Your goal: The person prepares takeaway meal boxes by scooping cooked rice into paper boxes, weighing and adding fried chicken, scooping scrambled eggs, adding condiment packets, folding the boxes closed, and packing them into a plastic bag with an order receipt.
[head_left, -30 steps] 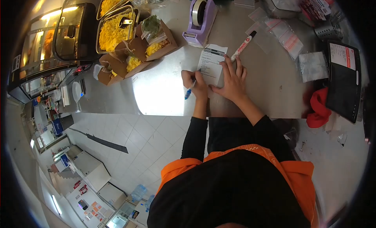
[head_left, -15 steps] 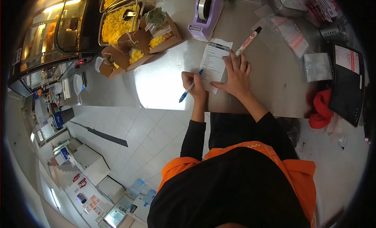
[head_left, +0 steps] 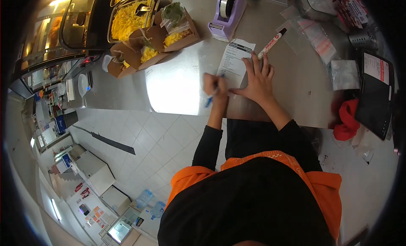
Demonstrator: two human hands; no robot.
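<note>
Food shop, takeaway type, from where I'm standing. Steel counter [head_left: 283, 87], lit glass case [head_left: 78, 34] at its left end. Beside that, metal tray [head_left: 110, 27] heaped with yellow food [head_left: 129, 23], then open brown cardboard boxes [head_left: 132, 56] with portions in them. Printed slip [head_left: 235, 56] on the steel, purple tape dispenser [head_left: 224, 28] just past it. Tablet [head_left: 374, 104] and plastic bags [head_left: 344, 75] over right. Pale tiled floor [head_left: 148, 140], big water bottles [head_left: 144, 198] further off.

A purple tape dispenser [head_left: 229, 23] stands near cardboard boxes [head_left: 132, 56], a red cloth [head_left: 347, 121] beside a tablet [head_left: 373, 103].
</note>
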